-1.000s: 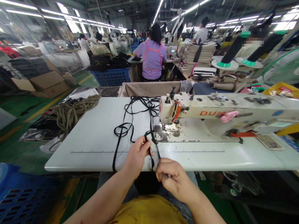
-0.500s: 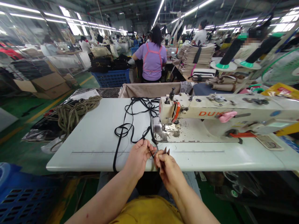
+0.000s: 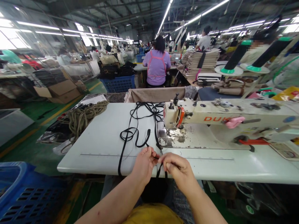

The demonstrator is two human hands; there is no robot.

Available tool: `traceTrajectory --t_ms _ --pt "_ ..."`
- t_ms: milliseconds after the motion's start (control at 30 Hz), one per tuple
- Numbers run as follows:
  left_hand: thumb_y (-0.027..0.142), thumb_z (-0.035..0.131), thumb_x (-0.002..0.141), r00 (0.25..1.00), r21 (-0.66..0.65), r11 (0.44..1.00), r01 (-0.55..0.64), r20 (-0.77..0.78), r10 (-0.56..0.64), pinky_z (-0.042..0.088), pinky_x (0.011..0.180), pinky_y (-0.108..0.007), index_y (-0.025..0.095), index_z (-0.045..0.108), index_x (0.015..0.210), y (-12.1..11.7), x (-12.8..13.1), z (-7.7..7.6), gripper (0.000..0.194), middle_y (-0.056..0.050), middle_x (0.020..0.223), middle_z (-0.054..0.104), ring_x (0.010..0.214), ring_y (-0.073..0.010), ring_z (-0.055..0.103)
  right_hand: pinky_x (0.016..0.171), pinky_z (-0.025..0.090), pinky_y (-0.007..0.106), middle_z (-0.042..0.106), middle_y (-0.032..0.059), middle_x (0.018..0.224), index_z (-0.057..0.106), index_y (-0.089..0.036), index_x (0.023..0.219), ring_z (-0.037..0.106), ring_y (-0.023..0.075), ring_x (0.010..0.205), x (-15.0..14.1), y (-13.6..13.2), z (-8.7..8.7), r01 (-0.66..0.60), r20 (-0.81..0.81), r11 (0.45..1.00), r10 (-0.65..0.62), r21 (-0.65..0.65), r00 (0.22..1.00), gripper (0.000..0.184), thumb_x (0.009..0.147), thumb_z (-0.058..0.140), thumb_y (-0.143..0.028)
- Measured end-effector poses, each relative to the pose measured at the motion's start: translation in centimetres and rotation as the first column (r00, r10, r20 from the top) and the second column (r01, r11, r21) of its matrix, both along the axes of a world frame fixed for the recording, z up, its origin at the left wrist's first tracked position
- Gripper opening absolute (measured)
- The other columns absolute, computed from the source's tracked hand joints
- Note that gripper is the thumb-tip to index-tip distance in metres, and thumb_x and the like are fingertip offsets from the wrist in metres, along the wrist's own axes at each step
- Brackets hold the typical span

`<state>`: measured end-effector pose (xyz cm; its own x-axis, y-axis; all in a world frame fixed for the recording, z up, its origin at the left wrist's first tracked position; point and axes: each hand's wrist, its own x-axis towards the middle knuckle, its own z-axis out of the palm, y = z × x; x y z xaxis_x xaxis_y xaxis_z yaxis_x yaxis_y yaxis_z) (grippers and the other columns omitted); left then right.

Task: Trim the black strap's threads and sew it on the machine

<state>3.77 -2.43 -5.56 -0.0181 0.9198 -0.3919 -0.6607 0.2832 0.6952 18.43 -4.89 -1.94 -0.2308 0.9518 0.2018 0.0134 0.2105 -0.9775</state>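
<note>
My left hand [image 3: 143, 166] is closed, its thumb and fingers pinching a narrow black strap [image 3: 121, 160] just over the table's front edge. Right beside it, my right hand [image 3: 179, 168] is also closed, fingertips meeting the strap close to the left hand's fingers. Dark strap lengths hang below the two hands. The rest of the strap lies in loose loops across the white table [image 3: 93, 140], left of the sewing machine [image 3: 196, 116]. No snips show now; whether the right palm hides them I cannot tell.
A bundle of olive straps [image 3: 86, 116] lies at the table's left end. A blue basket [image 3: 18, 186] stands on the floor at lower left. Black thread cones [image 3: 237, 57] rise behind the machine. A co-worker in purple [image 3: 157, 67] sits ahead, facing away.
My right hand has turned palm-down, its fingers now meeting the left hand's at the strap. The snips' points that stuck up from it are out of sight. The view has shifted slightly left.
</note>
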Motion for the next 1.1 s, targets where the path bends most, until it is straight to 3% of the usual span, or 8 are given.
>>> traceTrajectory --t_ms 100,200,533,733,800,900,1000,1100 --pt "0.037 0.087 0.077 0.997 0.043 0.997 -0.066 0.03 0.065 0.048 0.067 -0.025 0.017 0.055 0.074 0.8 -0.6 0.7 0.037 0.003 0.067 0.053 0.066 -0.0119 0.056 0.052 0.029 0.026 0.053 -0.0006 0.058 0.053 -0.022 0.06 0.04 0.0134 0.054 -2.2 -0.6 -1.3 0.045 -0.322 0.937 -0.165 -0.348 0.932 0.02 0.078 0.058 -0.031" --pt "0.031 0.086 0.077 0.995 0.065 0.993 -0.094 0.031 0.092 0.045 0.062 -0.023 0.016 0.056 0.073 2.1 -1.3 1.8 0.034 0.003 0.066 0.051 0.064 -0.0108 0.054 0.047 0.016 0.024 0.045 -0.0042 0.057 0.048 -0.023 0.062 0.025 0.0096 0.049 -3.9 -1.7 -2.2 0.028 -0.472 0.846 -0.323 -0.532 0.821 0.022 0.075 0.061 -0.034" --pt "0.031 0.079 0.085 0.996 0.137 0.987 -0.081 -0.013 0.084 0.044 0.059 -0.022 0.016 0.056 0.071 3.7 0.7 2.5 0.031 0.002 0.064 0.051 0.061 -0.0104 0.053 0.044 0.012 0.023 0.042 -0.0048 0.059 0.047 -0.022 0.062 0.023 0.0078 0.05 -2.5 -3.5 -0.8 0.062 -0.486 0.787 -0.438 -0.614 0.756 0.026 0.07 0.068 -0.034" --pt "0.035 0.07 0.097 0.896 0.223 0.879 -0.422 -0.044 0.442 0.036 0.051 -0.014 0.02 0.042 0.07 8.0 -4.6 7.0 0.041 0.009 0.057 0.037 0.048 -0.0048 0.039 0.046 0.017 0.023 0.035 -0.0069 0.055 0.046 -0.023 0.065 0.029 0.0087 0.047 -0.5 -7.5 -4.1 0.069 -0.311 0.736 -0.367 -0.673 0.876 0.03 0.08 0.061 -0.044" --pt "0.035 0.07 0.096 0.901 0.319 0.871 -0.375 -0.098 0.424 0.042 0.053 -0.015 0.02 0.048 0.073 8.6 -5.9 8.3 0.035 0.008 0.058 0.041 0.051 -0.006 0.046 0.046 0.024 0.024 0.033 -0.0077 0.051 0.049 -0.023 0.064 0.033 0.0101 0.044 0.4 -8.0 -4.5 -0.012 -0.249 0.752 -0.203 -0.659 0.947 0.036 0.083 0.059 -0.052" --pt "0.042 0.072 0.093 0.946 0.392 0.917 -0.081 -0.26 0.195 0.053 0.06 -0.022 0.018 0.055 0.077 7.6 -5.3 8.8 0.033 0.004 0.064 0.052 0.06 -0.0106 0.058 0.074 0.05 0.033 0.067 0.0057 0.071 0.07 -0.02 0.078 0.066 0.0215 0.074 1.6 -6.9 -3.3 -0.074 0.03 0.879 0.1 -0.471 0.995 0.043 0.092 0.056 -0.057" --pt "0.05 0.073 0.09 0.927 0.362 0.932 -0.01 -0.346 0.145 0.059 0.064 -0.027 0.018 0.057 0.08 5.8 -3.7 8.2 0.037 0.002 0.072 0.06 0.067 -0.014 0.067 0.09 0.05 0.036 0.073 0.0111 0.108 0.077 -0.022 0.086 0.068 0.0255 0.1 2.0 -4.8 -1.5 0.009 0.259 0.966 0.06 -0.26 0.964 0.041 0.097 0.055 -0.055" --pt "0.05 0.073 0.089 0.918 0.353 0.936 0.015 -0.376 0.127 0.062 0.07 -0.031 0.017 0.059 0.082 4.3 -2.9 7.7 0.037 0.0 0.076 0.063 0.074 -0.0172 0.072 0.078 0.05 0.032 0.07 0.0078 0.097 0.074 -0.022 0.082 0.063 0.0211 0.084 1.2 -3.1 -0.6 0.16 0.294 0.98 -0.119 -0.12 0.948 0.029 0.094 0.061 -0.045"
